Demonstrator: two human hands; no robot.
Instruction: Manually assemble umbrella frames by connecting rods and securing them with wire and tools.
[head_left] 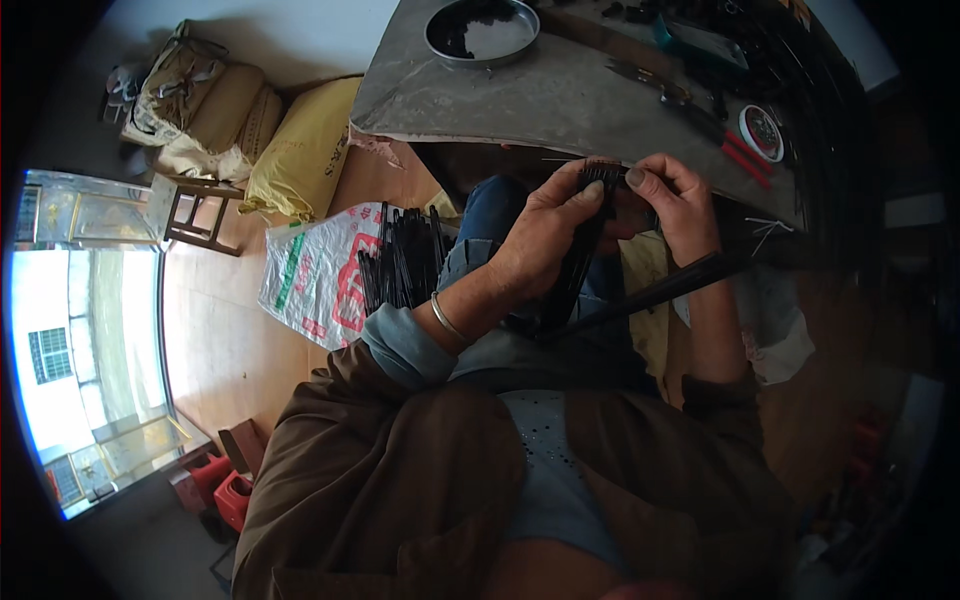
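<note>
In front of my lap, my left hand [545, 225] is closed around a bundle of narrow black slats [572, 275], thumb pressed on its comb-like upper end. A thin wire-like piece [560, 159] sticks out to the left above that hand. My right hand [683, 205] pinches with thumb and fingers at the bundle's upper right edge; what it grips is too small to make out. A long dark stick [655, 293] slants across below and passes my right wrist. More black slats [402, 262] lie in a pile left of my knee.
Ahead, the grey tabletop [480, 100] holds a metal bowl [482, 35] with black and white contents, red-handled pliers [735, 150], a round tin [762, 133] and a teal tray [700, 42]. A printed plastic sack [310, 265], yellow sack [305, 145] and wooden stool [200, 215] stand left.
</note>
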